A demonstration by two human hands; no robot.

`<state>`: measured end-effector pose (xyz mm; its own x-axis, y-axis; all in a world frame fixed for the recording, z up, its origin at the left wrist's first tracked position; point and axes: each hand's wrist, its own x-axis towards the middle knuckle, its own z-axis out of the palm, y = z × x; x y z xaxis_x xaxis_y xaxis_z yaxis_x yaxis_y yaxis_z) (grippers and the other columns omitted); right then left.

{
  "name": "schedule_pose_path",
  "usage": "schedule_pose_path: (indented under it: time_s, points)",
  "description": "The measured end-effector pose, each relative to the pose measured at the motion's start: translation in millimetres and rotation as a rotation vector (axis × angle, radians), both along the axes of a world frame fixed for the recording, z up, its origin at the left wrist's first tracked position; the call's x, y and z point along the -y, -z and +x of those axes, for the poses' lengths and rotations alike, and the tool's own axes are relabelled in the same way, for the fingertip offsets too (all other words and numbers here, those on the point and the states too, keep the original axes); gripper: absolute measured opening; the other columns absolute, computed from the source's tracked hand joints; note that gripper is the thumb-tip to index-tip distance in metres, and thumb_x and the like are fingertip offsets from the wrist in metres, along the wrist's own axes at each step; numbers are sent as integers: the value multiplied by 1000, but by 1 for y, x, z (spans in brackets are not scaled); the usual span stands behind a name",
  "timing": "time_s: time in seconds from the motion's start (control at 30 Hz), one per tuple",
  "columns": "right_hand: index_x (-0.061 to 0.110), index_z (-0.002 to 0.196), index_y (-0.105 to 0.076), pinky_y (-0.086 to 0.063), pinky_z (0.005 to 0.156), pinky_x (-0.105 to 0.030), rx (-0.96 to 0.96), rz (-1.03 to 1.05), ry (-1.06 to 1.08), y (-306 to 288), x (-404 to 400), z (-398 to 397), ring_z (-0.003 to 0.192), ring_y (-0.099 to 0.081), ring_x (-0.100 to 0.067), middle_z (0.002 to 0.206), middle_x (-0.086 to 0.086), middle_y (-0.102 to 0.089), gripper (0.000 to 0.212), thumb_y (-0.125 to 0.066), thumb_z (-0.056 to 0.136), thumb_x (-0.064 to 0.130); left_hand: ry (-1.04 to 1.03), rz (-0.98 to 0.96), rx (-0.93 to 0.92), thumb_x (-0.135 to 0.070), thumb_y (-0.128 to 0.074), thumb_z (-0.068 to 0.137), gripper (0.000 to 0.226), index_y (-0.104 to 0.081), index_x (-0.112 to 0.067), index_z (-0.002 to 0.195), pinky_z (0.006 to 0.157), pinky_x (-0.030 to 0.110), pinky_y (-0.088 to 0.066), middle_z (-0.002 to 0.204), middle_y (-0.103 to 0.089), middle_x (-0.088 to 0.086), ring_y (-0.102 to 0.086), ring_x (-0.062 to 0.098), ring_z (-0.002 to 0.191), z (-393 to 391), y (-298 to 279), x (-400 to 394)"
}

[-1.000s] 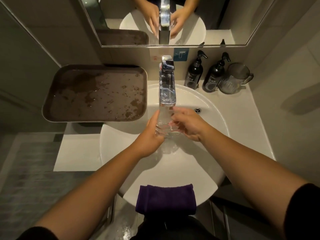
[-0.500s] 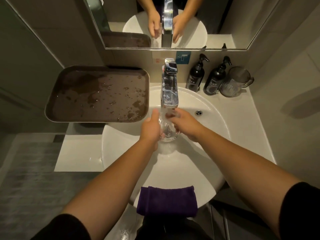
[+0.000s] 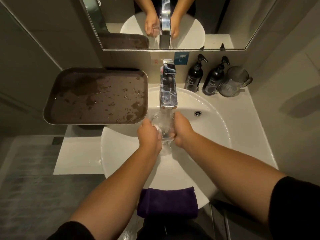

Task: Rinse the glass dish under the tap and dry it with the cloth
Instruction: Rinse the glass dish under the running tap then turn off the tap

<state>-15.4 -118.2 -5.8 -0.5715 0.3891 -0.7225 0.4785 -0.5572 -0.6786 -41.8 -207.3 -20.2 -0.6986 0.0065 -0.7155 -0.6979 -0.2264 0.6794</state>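
Two hands [image 3: 149, 134], one glass dish [image 3: 163, 125], one tap [image 3: 168, 90], one purple cloth [image 3: 168, 202], one brown tray [image 3: 97, 96], two pump bottles [image 3: 194, 75], one jug [image 3: 232, 82]

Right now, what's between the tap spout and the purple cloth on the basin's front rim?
In the head view, both hands, left hand and right hand, holding the glass dish in the running water, then bare white basin.

The room is dim and warm-toned, with the light falling from overhead onto the white basin [image 3: 207, 118], the brightest surface here. Glare streaks the chrome tap [image 3: 168, 89] and glints off the wet tray [image 3: 97, 96]. Soft shadows lie on the right wall. The wide lens bends the mirror [image 3: 225, 23] and walls outward at the edges, and the running water blurs.
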Motion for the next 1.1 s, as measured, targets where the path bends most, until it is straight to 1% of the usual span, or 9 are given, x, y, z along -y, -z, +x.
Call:
schedule_pose_path:
  time_s: [0.07,0.17,0.33,0.43,0.57,0.67,0.87,1.0,1.1]
  points:
    - [14,83,-64,-50,69,-39,-27,-87,145,5,9,2,74,-62,-28,83,-13,-62,21,-51,75,28,-61,53,27,-23,-41,91,29,-41,-18,62,33,16,-23,51,-33,-2,-29,12,33,-1,-3,-1]
    - [11,85,-65,-53,71,-44,0,77,97,7,-1,-1,75,-61,-27,81,-11,-63,26,-47,80,29,169,-33,-51,-29,-39,94,38,-41,-18,58,38,21,-25,45,-37,-2,-32,15,36,-6,-2,6]
    - [-3,82,-69,-36,54,-31,23,488,-415,-2,-18,-9,53,-48,-21,64,-11,-62,25,-52,84,15,614,-302,-315,-49,-42,86,39,-49,-18,64,59,32,-35,59,-45,2,-43,20,56,-25,-2,15]
    - [9,74,-65,-29,45,-25,-11,423,-357,-7,-15,-7,45,-41,-16,54,-2,-52,23,-48,89,9,420,-223,-222,-42,-50,65,26,-53,-17,68,66,39,-44,67,-50,10,-51,23,69,-22,0,9]
    - [14,62,-53,-34,36,-20,-53,-18,116,-4,-1,2,32,-45,-12,41,3,-48,31,-46,93,14,9,26,10,-22,-42,80,16,-50,-16,68,50,27,-48,61,-49,6,-49,23,52,-6,6,-3]
    - [14,59,-45,-34,44,-24,3,85,90,4,-3,5,38,-40,-16,43,2,-41,27,-44,87,14,93,-71,11,-24,-39,84,24,-45,-18,62,50,24,-41,54,-46,0,-42,19,47,1,10,2]
    - [11,67,-57,-24,44,-24,-16,363,-407,0,-16,-4,41,-31,-14,45,0,-39,26,-50,92,8,648,-302,-349,-40,-42,88,34,-41,-22,59,55,32,-27,54,-37,-1,-32,18,53,-19,1,14]
    - [9,75,-64,-38,54,-30,34,332,-228,5,-9,-8,54,-49,-21,61,-7,-56,22,-57,90,24,348,-254,-200,-30,-44,74,15,-41,-21,62,50,33,-27,57,-34,3,-31,20,54,-16,3,5]
    - [14,67,-51,-39,55,-30,4,116,124,11,0,-1,55,-47,-20,60,-2,-48,25,-44,88,23,82,-56,-7,-29,-43,71,16,-54,-18,71,59,41,-56,64,-51,9,-54,24,58,-11,13,-6]
